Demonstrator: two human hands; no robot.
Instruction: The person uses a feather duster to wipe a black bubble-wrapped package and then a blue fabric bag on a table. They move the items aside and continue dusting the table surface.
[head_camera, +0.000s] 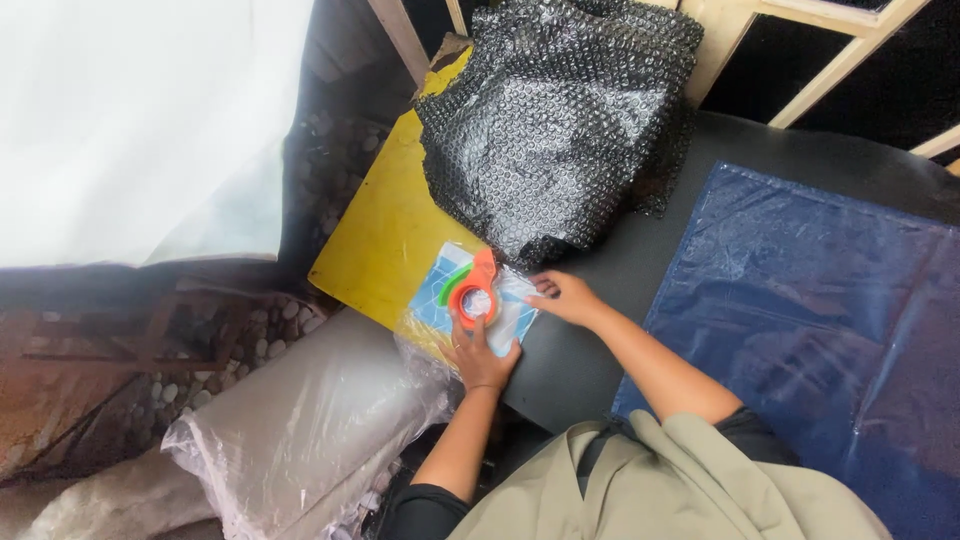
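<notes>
Both bare forearms reach forward and up from the bottom of the view, elbows bent, converging toward the left edge of the black table. The left hand (478, 352) lies palm down, wrist straight, fingers stretched forward and pressed flat, thumb spread out to the side. The right hand (565, 297) comes in from the right at a slant, forearm angled across, wrist slightly bent, fingers curled and pointing left with the fingertips (541, 286) pressing down. The two hands sit near each other but apart, the right a little farther forward than the left. Neither hand is closed around anything.
</notes>
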